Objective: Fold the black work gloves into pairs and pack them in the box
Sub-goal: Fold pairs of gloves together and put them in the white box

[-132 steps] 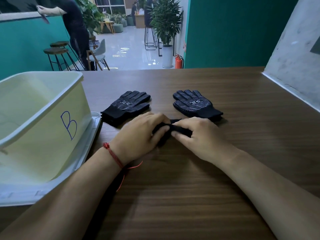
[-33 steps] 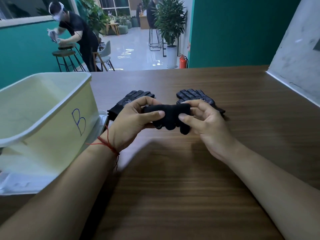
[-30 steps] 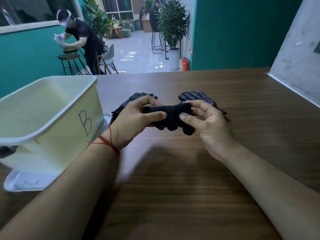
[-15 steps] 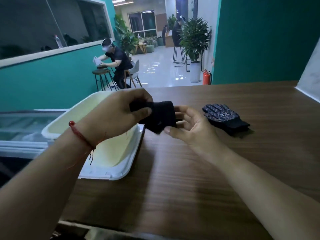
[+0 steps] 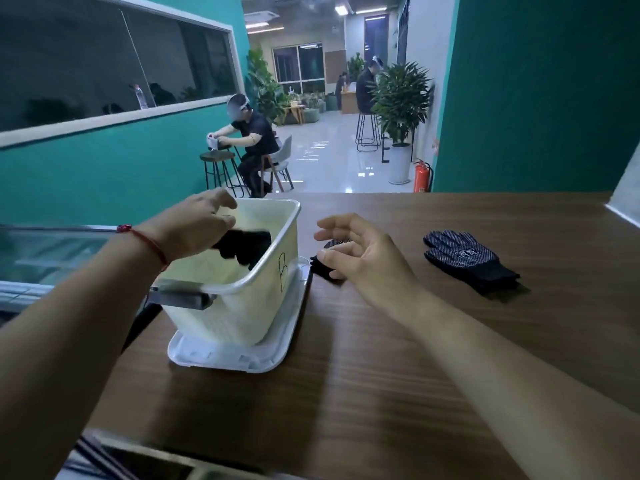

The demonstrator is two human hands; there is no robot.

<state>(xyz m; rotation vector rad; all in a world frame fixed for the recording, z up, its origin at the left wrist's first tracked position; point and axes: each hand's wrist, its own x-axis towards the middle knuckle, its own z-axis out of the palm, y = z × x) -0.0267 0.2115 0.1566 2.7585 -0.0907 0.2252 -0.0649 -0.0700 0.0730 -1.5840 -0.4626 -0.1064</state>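
Observation:
My left hand (image 5: 201, 226) holds a folded black glove bundle (image 5: 246, 249) over the open top of the cream plastic box (image 5: 239, 306), which is marked with a blue "B". My right hand (image 5: 360, 251) hovers to the right of the box, fingers relaxed and holding nothing. Behind that hand a stack of black dotted gloves (image 5: 325, 270) lies on the table, mostly hidden. Another stack of black dotted gloves (image 5: 467, 259) lies flat farther right on the wooden table (image 5: 415, 341).
The box stands on its white lid (image 5: 228, 355) near the table's left edge. A grey wall (image 5: 627, 199) borders the table at the far right. Beyond the table a person sits at a stool, with plants and a fire extinguisher (image 5: 420, 174) farther back.
My left hand has carried the folded bundle leftward from in front of me to over the box. My right hand has let go of it and opened. The view has swung left.

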